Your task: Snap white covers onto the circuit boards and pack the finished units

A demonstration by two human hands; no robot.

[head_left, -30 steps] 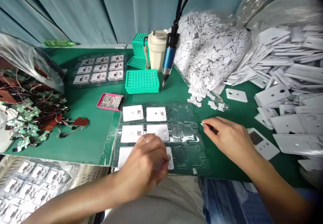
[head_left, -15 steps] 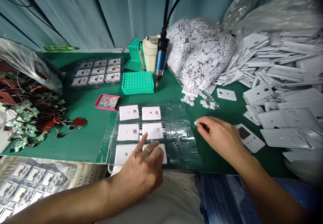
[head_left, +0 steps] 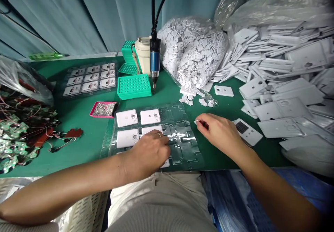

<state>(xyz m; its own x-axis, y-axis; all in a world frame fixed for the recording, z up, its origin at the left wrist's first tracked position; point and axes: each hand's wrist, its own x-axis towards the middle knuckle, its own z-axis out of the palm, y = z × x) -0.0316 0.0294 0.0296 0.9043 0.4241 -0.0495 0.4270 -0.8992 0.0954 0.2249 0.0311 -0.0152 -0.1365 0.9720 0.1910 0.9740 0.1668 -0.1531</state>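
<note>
My left hand lies over the clear plastic tray, its fingers curled under and mostly hidden. Beneath and around it are flat white plastic cases, one of them a white case partly covered by the knuckles. Others lie in the tray's left part, such as the upper-left case with a round disc and a small cut-out. To the right of the tray, my right hand is closed in a pinch on a small white plastic piece. Whether the left fingers grip anything is hidden.
An electric screwdriver hangs above the table beside a green perforated box. A pink tray of screws sits left. Behind are a bag of small white pieces and piled white cases; circuit boards heap at left.
My left hand has gone from a pointing finger over the cases to curled fingers, with the forearm swung higher. My right hand keeps its pinch on the small piece. The camera view has shifted.
</note>
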